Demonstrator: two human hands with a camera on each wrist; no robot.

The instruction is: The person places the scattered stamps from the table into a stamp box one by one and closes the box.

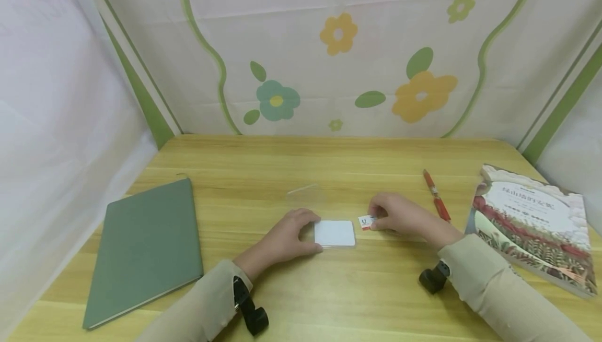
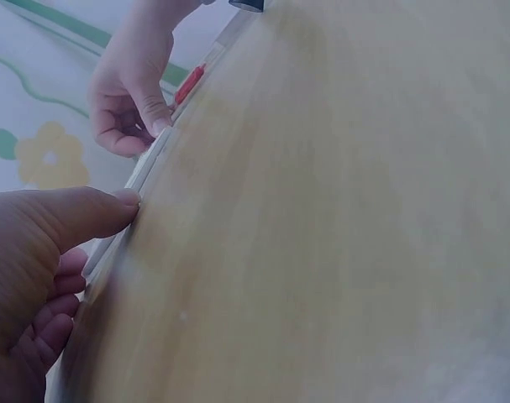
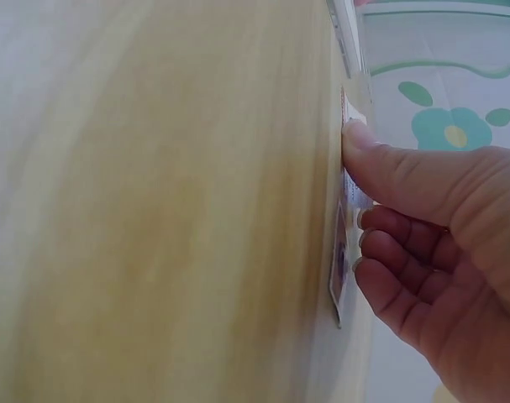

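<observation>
Near the middle of the table, my left hand (image 1: pixel 292 234) holds a flat white card box (image 1: pixel 334 233) by its left end, thumb at the near corner and fingers at the far one. The box lies flat and has a thin clear rim. Just to its right, my right hand (image 1: pixel 392 215) pinches a small card (image 1: pixel 365 221) between thumb and fingers. This card is white with a letter U and a red strip. In the right wrist view, a printed picture part of the card (image 3: pixel 339 273) shows below the thumb; the fingers cover its middle.
Behind the box lies a clear plastic piece (image 1: pixel 302 189) with a bright edge. A green notebook (image 1: pixel 146 253) is at the left. On the right are a red pen (image 1: pixel 436 196) and an illustrated book (image 1: pixel 531 227). A flowered cloth (image 1: pixel 301 34) hangs behind the table.
</observation>
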